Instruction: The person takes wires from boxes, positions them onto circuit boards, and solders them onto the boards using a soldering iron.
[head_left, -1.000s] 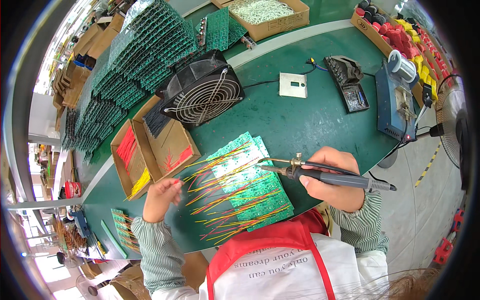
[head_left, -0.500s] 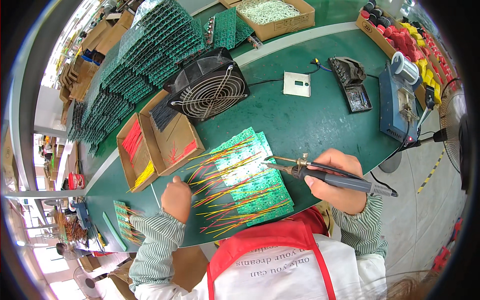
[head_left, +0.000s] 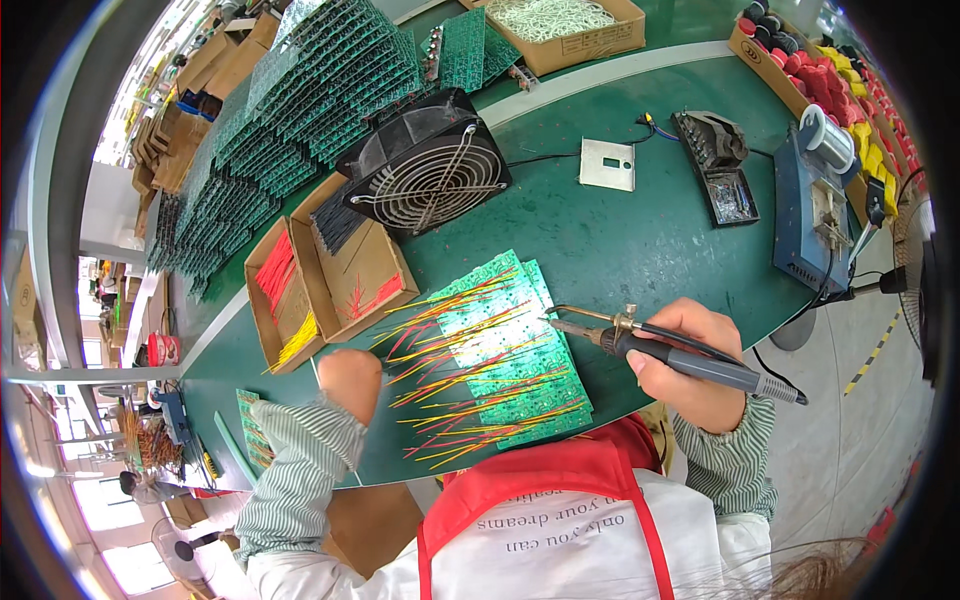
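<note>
A soldering iron (head_left: 690, 362) is gripped by the right hand (head_left: 695, 360), the fingers wrapped around its dark handle, and its metal tip is pointed left at the upper right edge of a row of green circuit boards (head_left: 500, 350). The boards lie overlapped on the green table (head_left: 600, 240) directly in front of the person, with red, yellow and orange wires (head_left: 450, 395) sticking out from them toward the left. The left hand (head_left: 350, 380) is curled loosely into a fist at the left ends of those wires; whether anything is pinched in it cannot be told.

Just beyond the left hand, open cardboard trays (head_left: 330, 285) are seen holding bundles of red and yellow wire and dark parts. Behind the trays a black fan (head_left: 428, 165) with a wire grille is propped up on the table. To the right of the fan a small grey metal plate (head_left: 607, 164) lies flat, and next to it a black holder (head_left: 722, 165) is placed. A blue soldering station (head_left: 812, 215) with a spool of solder on top stands near the right edge. Stacks of green boards (head_left: 300, 110) are spread across the far left of the table.
</note>
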